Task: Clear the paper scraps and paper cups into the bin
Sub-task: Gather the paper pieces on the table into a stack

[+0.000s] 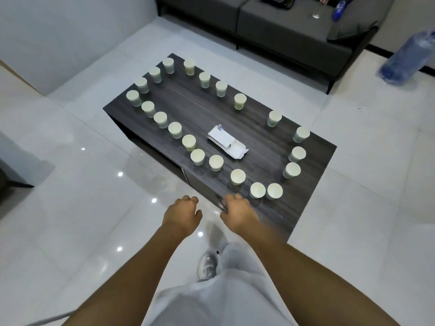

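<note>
Several pale paper cups stand in a ring on the dark wooden coffee table [188,109]; the nearest ones [257,196] are at its front corner. A white folded paper scrap [227,142] lies in the middle of the ring. My left hand [182,214] hovers over the floor just off the table's near edge, fingers loosely curled, holding nothing. My right hand [237,212] is over the table's near corner, a little short of the closest cups, fingers loosely curled and slightly blurred, with nothing seen in it. No bin is in view.
A grey sofa [282,31] stands behind the table with small items on its seat. A big blue water bottle [407,57] is at the right edge. Glossy white floor tiles surround the table. My leg and shoe [207,267] are below.
</note>
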